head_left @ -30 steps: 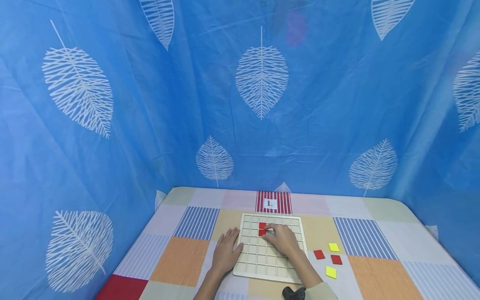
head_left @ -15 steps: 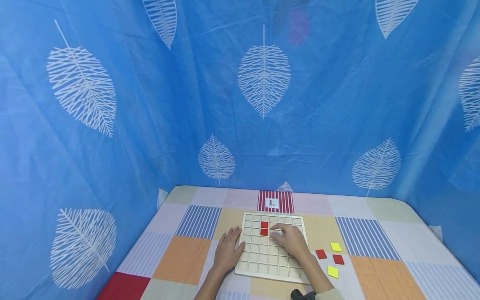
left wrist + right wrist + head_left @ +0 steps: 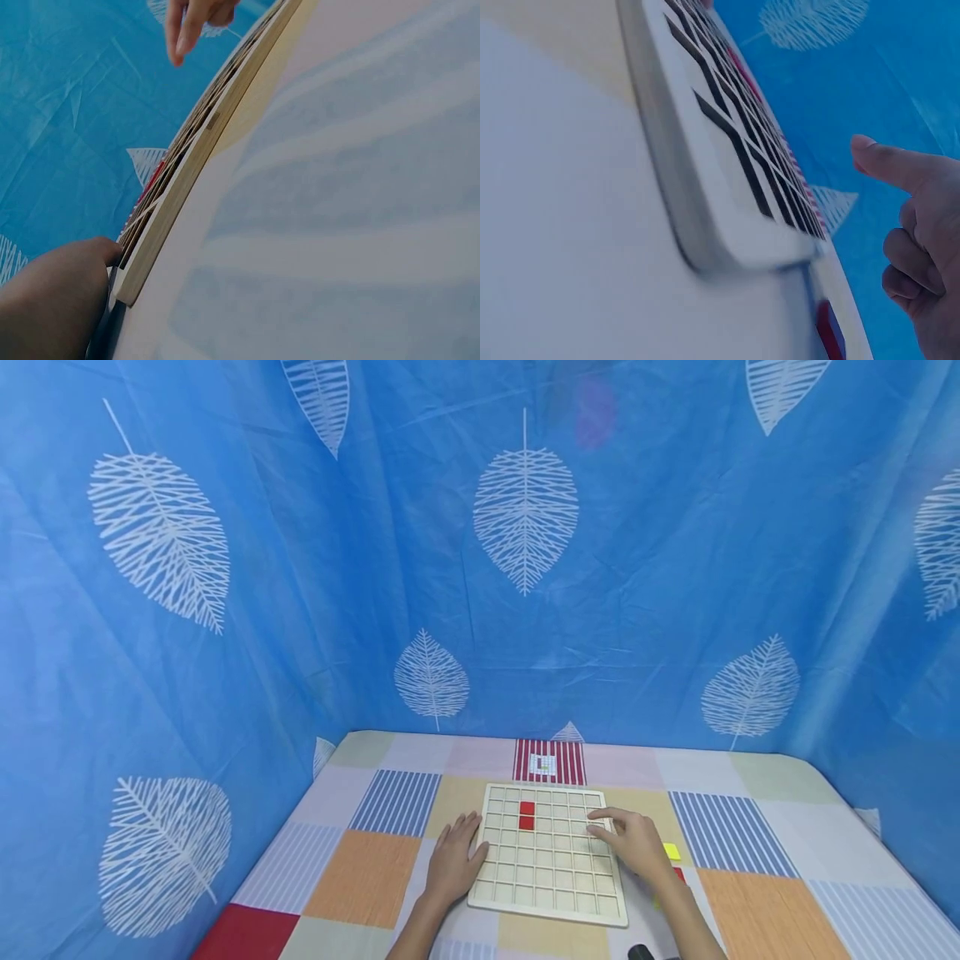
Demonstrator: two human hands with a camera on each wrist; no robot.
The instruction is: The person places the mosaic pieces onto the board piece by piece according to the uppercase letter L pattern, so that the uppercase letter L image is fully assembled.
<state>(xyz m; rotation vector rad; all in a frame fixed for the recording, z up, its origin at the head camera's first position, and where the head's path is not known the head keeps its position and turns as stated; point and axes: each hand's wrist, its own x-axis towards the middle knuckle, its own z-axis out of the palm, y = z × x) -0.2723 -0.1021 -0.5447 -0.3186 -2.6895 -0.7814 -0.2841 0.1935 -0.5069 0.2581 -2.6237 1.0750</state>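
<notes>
A pale wooden grid board (image 3: pixel 555 903) lies on the patchwork cloth in the head view. Two red square tiles (image 3: pixel 527 808) sit one below the other in its upper left cells. My left hand (image 3: pixel 453 862) rests along the board's left edge, fingers straight, thumb at the rim (image 3: pixel 206 127). Over the right edge hovers my right hand (image 3: pixel 633 843), thumb and forefinger apart with nothing between them. In the right wrist view that hand (image 3: pixel 930 225) stands beside the board's corner, its thumb extended.
Right of the board, a yellow tile (image 3: pixel 672 852) shows beside my right forearm, and a red tile (image 3: pixel 678 873) is partly hidden by it. Behind the board lies a small printed grid card (image 3: pixel 543 765). Blue leaf-patterned curtain (image 3: pixel 525 610) encloses the table.
My right hand has drawn away from the red tiles, moving right across the board to its right edge; its forearm now covers some of the loose tiles. The left hand stays in place.
</notes>
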